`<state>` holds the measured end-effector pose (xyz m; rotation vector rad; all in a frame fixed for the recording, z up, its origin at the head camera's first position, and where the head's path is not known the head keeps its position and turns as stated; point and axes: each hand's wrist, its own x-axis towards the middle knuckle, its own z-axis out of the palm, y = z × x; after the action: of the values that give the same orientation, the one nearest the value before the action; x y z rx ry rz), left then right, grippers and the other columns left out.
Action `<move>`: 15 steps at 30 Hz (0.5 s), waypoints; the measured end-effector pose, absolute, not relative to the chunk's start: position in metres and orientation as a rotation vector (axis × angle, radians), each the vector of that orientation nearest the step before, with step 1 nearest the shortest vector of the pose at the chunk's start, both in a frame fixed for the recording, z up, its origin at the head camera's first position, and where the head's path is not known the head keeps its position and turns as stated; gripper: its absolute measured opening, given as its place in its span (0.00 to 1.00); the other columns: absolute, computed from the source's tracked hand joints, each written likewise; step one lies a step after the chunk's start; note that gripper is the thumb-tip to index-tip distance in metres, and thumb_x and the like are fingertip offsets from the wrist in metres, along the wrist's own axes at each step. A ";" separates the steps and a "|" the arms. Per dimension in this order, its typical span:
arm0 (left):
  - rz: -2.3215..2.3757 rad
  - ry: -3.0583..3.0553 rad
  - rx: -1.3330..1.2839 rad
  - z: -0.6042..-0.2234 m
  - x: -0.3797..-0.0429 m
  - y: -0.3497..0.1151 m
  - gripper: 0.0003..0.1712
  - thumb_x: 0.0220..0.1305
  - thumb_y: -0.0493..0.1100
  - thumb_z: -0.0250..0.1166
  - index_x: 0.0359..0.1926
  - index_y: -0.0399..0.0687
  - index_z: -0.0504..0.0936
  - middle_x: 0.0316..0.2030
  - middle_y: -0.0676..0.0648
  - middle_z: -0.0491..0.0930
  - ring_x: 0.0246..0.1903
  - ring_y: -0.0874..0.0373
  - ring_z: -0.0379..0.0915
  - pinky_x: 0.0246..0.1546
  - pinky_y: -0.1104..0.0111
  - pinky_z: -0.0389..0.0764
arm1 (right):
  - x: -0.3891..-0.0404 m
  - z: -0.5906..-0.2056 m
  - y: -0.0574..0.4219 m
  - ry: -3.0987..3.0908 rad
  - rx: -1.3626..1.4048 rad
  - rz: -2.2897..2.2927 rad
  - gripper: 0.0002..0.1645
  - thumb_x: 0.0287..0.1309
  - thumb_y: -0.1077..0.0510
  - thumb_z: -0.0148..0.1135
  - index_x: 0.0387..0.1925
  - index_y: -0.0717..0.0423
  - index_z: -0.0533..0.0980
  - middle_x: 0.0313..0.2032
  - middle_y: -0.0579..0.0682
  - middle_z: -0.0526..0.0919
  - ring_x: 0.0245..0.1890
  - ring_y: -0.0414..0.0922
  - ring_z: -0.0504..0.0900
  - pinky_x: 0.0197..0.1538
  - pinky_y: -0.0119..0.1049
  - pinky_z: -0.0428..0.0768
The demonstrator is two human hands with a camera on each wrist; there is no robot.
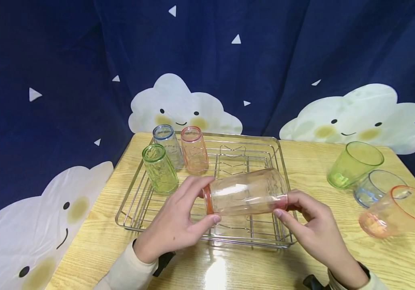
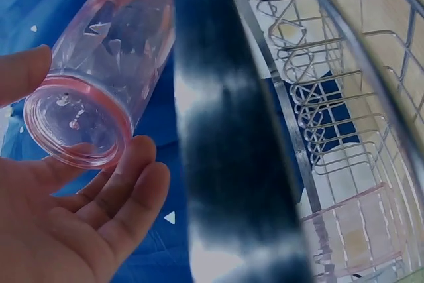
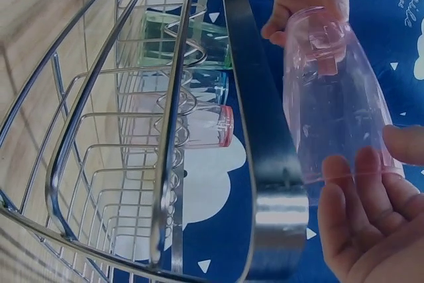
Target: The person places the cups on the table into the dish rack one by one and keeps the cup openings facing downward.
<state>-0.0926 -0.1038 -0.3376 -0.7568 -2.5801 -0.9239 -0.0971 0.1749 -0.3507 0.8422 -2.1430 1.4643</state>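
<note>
A clear pink drinking glass (image 1: 247, 192) lies sideways in the air above the wire rack (image 1: 283, 161). My left hand (image 1: 176, 219) grips its thick red base, thumb in front and fingers behind. At the other end my right hand (image 1: 314, 233) holds the rim between thumb and fingers. The left wrist view shows the round base (image 2: 79, 120) facing that camera. On the rack's left side a green glass (image 1: 161, 171), a blue glass (image 1: 171, 147) and another pink glass (image 1: 195, 151) stand with their thick bases up.
To the right on the wooden table (image 1: 95, 241) stand a green tumbler (image 1: 352, 165), a blue tumbler (image 1: 368, 191) and an orange tumbler (image 1: 392, 213), mouths up. The rack's raised metal rim runs just below both hands. Behind the table hangs a dark blue curtain (image 1: 207, 52) with clouds.
</note>
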 end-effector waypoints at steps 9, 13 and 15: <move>-0.916 -2.493 -0.791 -0.335 -0.093 -0.106 0.40 0.50 0.55 0.67 0.64 0.58 0.62 0.52 0.57 0.69 0.42 0.70 0.66 0.43 0.73 0.75 | -0.099 -0.351 0.175 -2.211 0.819 1.356 0.19 0.41 0.77 0.64 0.36 0.56 0.78 0.32 0.45 0.82 0.33 0.34 0.78 0.38 0.20 0.76; -0.898 -2.492 -0.774 -0.330 -0.092 -0.110 0.40 0.50 0.54 0.67 0.64 0.57 0.62 0.51 0.56 0.68 0.42 0.69 0.67 0.42 0.71 0.76 | -0.098 -0.351 0.176 -2.312 0.826 1.324 0.16 0.49 0.70 0.63 0.41 0.55 0.77 0.34 0.43 0.81 0.34 0.36 0.79 0.39 0.21 0.76; -0.884 -2.490 -0.767 -0.329 -0.092 -0.111 0.40 0.50 0.54 0.67 0.64 0.56 0.62 0.52 0.55 0.68 0.43 0.68 0.68 0.43 0.71 0.76 | -0.098 -0.351 0.177 -2.369 0.831 1.306 0.17 0.51 0.68 0.62 0.44 0.53 0.76 0.36 0.42 0.81 0.34 0.36 0.79 0.39 0.22 0.77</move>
<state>-0.0921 -0.1111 -0.3286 -0.7671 -2.4897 -0.8839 -0.0975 0.1769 -0.3507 0.8311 -2.3687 1.3061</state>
